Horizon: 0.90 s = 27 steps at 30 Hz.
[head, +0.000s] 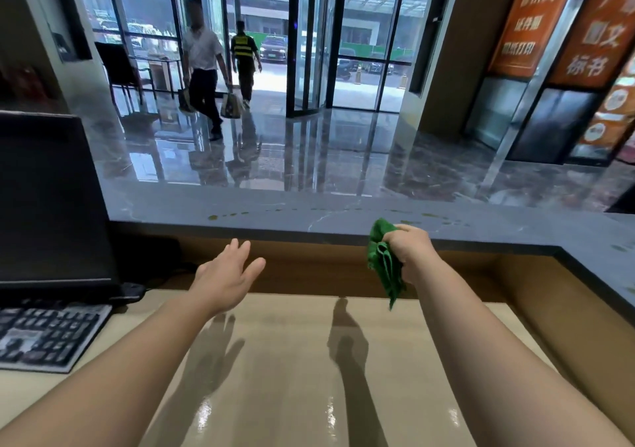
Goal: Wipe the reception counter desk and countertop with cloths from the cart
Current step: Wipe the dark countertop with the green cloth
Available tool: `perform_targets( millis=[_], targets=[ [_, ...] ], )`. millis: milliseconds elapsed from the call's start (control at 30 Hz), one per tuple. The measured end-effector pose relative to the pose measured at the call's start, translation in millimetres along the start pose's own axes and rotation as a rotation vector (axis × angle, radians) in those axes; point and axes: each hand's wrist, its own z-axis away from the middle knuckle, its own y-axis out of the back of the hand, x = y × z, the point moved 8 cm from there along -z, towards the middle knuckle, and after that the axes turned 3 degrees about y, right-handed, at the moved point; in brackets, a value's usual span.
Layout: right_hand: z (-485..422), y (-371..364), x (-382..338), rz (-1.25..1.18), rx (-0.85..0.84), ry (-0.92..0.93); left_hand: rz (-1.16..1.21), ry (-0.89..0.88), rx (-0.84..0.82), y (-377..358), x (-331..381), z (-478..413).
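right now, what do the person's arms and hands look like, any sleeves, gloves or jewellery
Nothing is worn as far as the view shows. The left forearm and right forearm are bare, with no sleeve edge in frame. The left hand and right hand have no gloves. No watch or band shows at either wrist, and no ring on the fingers that are visible.

Noted dark polished stone floor (309, 157), glossy, mirroring daylight. Recorded full-height glazing (144, 10) in dark frames, with revolving door (309, 51) at far side. Found dark chair (118, 65) by left glazing. Observed orange signboards (529, 17) along right wall. Logged white-shirted person (202, 47) and vested person (243, 47) near door.
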Motion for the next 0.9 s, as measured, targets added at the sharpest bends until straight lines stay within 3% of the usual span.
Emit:
perform_targets(
  millis=[300,500,700,900],
  targets=[
    [-22.5,-35.7,-73.6,0.711,0.237,0.412,0.067,0.057,0.082,29.5,-59.1,-28.4],
    [-29.2,-97.8,-39.4,1.198,0.143,0.383,0.133,0.078,0.094,31.5,-89.9,-39.9],
    [-15.3,-184.4,-42.6,1.313,0.107,0.440,0.207,0.102,0.104,35.0,-119.8,-40.5],
    [35.8,-310.0,-50.1,1.363,-0.061,0.697,0.257,0.101,0.168,50.5,-153.2,-39.6]
  ],
)
